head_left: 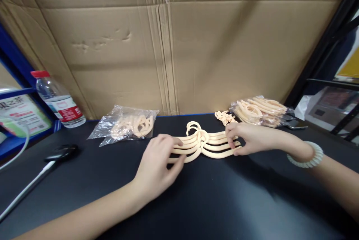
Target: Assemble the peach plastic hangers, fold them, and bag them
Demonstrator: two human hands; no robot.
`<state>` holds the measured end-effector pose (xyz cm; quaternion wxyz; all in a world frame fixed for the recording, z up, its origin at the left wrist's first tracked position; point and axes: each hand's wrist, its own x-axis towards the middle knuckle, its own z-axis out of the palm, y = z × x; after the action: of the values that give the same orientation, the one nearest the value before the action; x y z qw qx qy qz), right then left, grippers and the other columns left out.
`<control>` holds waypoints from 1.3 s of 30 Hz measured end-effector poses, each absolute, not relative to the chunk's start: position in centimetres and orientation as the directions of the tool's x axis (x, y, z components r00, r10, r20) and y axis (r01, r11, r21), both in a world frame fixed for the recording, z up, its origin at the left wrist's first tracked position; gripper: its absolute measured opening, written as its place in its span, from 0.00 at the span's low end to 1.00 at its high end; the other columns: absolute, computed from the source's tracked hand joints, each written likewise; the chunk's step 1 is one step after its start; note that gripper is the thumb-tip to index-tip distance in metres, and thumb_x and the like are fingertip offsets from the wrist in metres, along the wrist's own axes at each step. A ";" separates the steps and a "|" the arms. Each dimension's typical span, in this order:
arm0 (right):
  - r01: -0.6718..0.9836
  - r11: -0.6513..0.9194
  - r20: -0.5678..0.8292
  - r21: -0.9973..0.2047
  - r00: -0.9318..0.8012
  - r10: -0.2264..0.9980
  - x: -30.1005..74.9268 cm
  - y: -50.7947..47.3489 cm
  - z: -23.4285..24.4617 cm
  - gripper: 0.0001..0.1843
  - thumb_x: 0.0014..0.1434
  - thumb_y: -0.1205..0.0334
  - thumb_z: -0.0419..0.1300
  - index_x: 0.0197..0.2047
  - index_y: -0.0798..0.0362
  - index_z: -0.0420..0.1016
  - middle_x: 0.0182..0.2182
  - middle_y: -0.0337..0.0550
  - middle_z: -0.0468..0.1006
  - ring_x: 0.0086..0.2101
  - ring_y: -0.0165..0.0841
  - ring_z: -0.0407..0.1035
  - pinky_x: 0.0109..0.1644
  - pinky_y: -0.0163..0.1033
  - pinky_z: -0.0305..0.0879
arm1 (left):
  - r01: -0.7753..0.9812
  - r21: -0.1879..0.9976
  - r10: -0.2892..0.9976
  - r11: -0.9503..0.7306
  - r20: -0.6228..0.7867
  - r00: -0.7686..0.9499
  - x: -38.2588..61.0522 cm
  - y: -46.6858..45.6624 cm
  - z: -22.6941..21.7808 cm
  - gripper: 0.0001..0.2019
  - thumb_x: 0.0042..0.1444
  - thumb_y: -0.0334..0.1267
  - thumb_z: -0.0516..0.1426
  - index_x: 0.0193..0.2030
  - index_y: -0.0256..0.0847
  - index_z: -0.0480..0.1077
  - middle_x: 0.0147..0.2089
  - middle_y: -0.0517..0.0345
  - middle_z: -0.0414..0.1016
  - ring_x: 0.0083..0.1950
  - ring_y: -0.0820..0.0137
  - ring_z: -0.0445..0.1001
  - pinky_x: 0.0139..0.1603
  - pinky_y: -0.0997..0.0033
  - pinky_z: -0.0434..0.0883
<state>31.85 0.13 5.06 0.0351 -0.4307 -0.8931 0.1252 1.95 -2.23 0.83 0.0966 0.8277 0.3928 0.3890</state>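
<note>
1. Fanned stack of cream plastic hangers [209,145] lies flat on black table [224,202], center frame, hooks twd cardboard wall [112,38].
2. L hand [158,163]: fingers curled, gripping stack's left ends.
3. R hand [248,139]: fingertips pinch right ends; bracelet [307,156] on wrist.
4. Behind: bag of hangers [126,125] mid-left, fuller bag [260,111] mid-right; water bottle [57,99] far left.
</note>
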 end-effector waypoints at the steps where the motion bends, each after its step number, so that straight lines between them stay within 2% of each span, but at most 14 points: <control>1: 0.781 0.581 -0.059 -0.228 -0.607 0.792 31.7 -0.1 5.1 0.03 0.49 0.71 0.62 0.29 0.54 0.75 0.32 0.43 0.73 0.36 0.35 0.69 0.41 0.38 0.65 | 0.560 0.397 0.682 -0.727 0.515 0.520 2.1 -2.8 0.9 0.10 0.56 0.38 0.59 0.45 0.44 0.74 0.47 0.52 0.77 0.52 0.56 0.71 0.57 0.56 0.62; 3: 0.830 0.525 -0.037 -0.188 -0.540 0.841 31.4 -0.8 5.0 0.09 0.51 0.68 0.61 0.38 0.55 0.75 0.38 0.48 0.74 0.38 0.38 0.71 0.43 0.40 0.67 | 0.528 0.339 0.626 -0.779 0.369 0.686 2.3 -3.9 0.7 0.21 0.58 0.43 0.58 0.58 0.47 0.68 0.60 0.50 0.71 0.64 0.51 0.63 0.67 0.47 0.49; 5: 0.860 0.480 0.040 -0.176 -0.481 0.876 30.8 -1.7 4.4 0.21 0.55 0.63 0.59 0.52 0.59 0.70 0.49 0.57 0.73 0.47 0.44 0.70 0.51 0.46 0.67 | 0.503 0.352 0.600 -0.790 0.267 0.754 2.4 -4.6 0.3 0.33 0.57 0.49 0.58 0.68 0.47 0.57 0.70 0.48 0.57 0.70 0.48 0.53 0.70 0.43 0.41; 7: 0.860 0.478 0.110 -0.180 -0.465 0.878 30.0 -2.5 3.3 0.32 0.60 0.53 0.56 0.63 0.64 0.61 0.59 0.65 0.65 0.59 0.52 0.60 0.61 0.54 0.60 | 0.497 0.376 0.593 -0.783 0.206 0.778 2.2 -4.8 -0.2 0.41 0.55 0.53 0.59 0.72 0.47 0.46 0.73 0.48 0.46 0.72 0.47 0.46 0.70 0.42 0.38; 9: 0.849 0.492 0.133 -0.194 -0.474 0.870 29.0 -3.0 1.8 0.38 0.62 0.46 0.52 0.66 0.67 0.56 0.64 0.68 0.57 0.64 0.56 0.50 0.65 0.60 0.53 | 0.504 0.382 0.594 -0.775 0.165 0.787 2.0 -4.6 -0.5 0.43 0.56 0.54 0.58 0.72 0.47 0.40 0.74 0.49 0.42 0.73 0.47 0.42 0.70 0.41 0.37; 10: 0.845 0.494 0.142 -0.206 -0.474 0.869 28.5 -3.2 1.0 0.38 0.63 0.46 0.50 0.66 0.68 0.56 0.65 0.69 0.55 0.65 0.57 0.48 0.65 0.62 0.51 | 0.512 0.375 0.596 -0.773 0.149 0.789 1.9 -4.4 -0.6 0.43 0.56 0.55 0.57 0.72 0.48 0.39 0.74 0.49 0.40 0.73 0.48 0.41 0.70 0.41 0.37; 15: 0.890 0.415 0.172 -0.189 -0.386 0.906 26.5 -2.4 -1.4 0.35 0.66 0.53 0.43 0.68 0.71 0.50 0.67 0.67 0.47 0.67 0.53 0.40 0.67 0.60 0.47 | 0.584 0.246 0.614 -0.773 0.062 0.787 1.6 -3.1 0.1 0.42 0.59 0.60 0.51 0.73 0.43 0.37 0.74 0.47 0.36 0.74 0.49 0.38 0.69 0.40 0.38; 20: 0.914 0.386 0.157 -0.127 -0.366 0.917 25.5 0.1 -1.8 0.36 0.67 0.54 0.40 0.69 0.71 0.46 0.68 0.66 0.44 0.67 0.51 0.38 0.68 0.57 0.44 | 0.624 0.107 0.622 -0.774 -0.048 0.781 1.4 -0.8 1.3 0.42 0.61 0.63 0.43 0.73 0.38 0.34 0.74 0.45 0.34 0.74 0.53 0.36 0.69 0.40 0.39; 28: 0.908 0.407 0.196 -0.098 -0.384 0.902 25.5 4.9 -2.1 0.34 0.66 0.56 0.41 0.67 0.73 0.51 0.67 0.66 0.49 0.67 0.49 0.40 0.69 0.53 0.41 | 0.609 0.054 0.610 -0.791 0.003 0.792 1.4 3.1 1.2 0.41 0.62 0.62 0.43 0.73 0.39 0.35 0.74 0.43 0.35 0.74 0.52 0.37 0.69 0.39 0.40; 34: 0.924 0.369 0.222 -0.103 -0.340 0.914 25.3 4.3 -2.0 0.34 0.66 0.56 0.42 0.67 0.73 0.52 0.66 0.67 0.52 0.67 0.49 0.43 0.69 0.52 0.42 | 0.562 0.079 0.568 -0.823 0.083 0.819 1.2 3.4 1.1 0.37 0.63 0.57 0.46 0.72 0.39 0.41 0.74 0.43 0.42 0.73 0.52 0.42 0.68 0.36 0.43; 39: 0.932 0.346 0.231 -0.107 -0.315 0.920 25.3 3.4 -1.3 0.36 0.65 0.52 0.44 0.67 0.72 0.52 0.67 0.63 0.53 0.67 0.50 0.43 0.69 0.53 0.42 | 0.598 0.045 0.590 -0.800 0.232 0.773 1.0 3.3 0.5 0.31 0.63 0.50 0.50 0.68 0.39 0.52 0.71 0.43 0.52 0.72 0.53 0.50 0.67 0.37 0.50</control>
<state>25.28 3.38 -1.31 0.1265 -0.5713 -0.8106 -0.0231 0.96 3.35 0.50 -0.0158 0.9415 0.3155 0.1178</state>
